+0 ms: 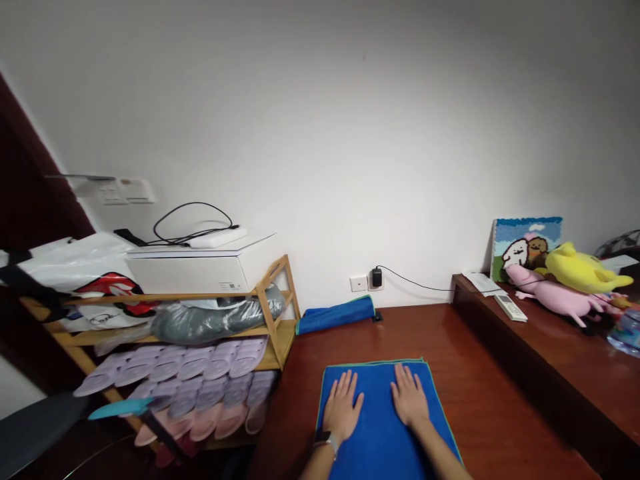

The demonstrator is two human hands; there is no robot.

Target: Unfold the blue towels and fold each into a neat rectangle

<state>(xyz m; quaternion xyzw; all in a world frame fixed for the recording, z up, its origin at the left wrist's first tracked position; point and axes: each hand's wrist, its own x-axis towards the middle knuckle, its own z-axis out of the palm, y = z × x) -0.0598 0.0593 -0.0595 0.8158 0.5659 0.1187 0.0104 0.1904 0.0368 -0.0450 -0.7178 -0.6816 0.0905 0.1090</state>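
Observation:
A blue cloth with green edging [377, 413] lies spread on the reddish-brown table [505, 400]. My left hand [343, 408] rests flat on its left part, fingers apart, with a watch on the wrist. On the upper right part of the cloth lies my right hand [410, 397], palm down, fingers stretched toward the far edge. Neither hand holds anything. A second blue cloth [336, 315], folded, sits at the table's back edge by the wall.
At the left, a wooden rack [274, 327] holds slippers [195, 360], bags and a white box [193, 270]. A raised ledge at the right carries a remote [511, 308], plush toys [555, 293] and a picture [527, 243]. A black charger [377, 277] is plugged into the wall.

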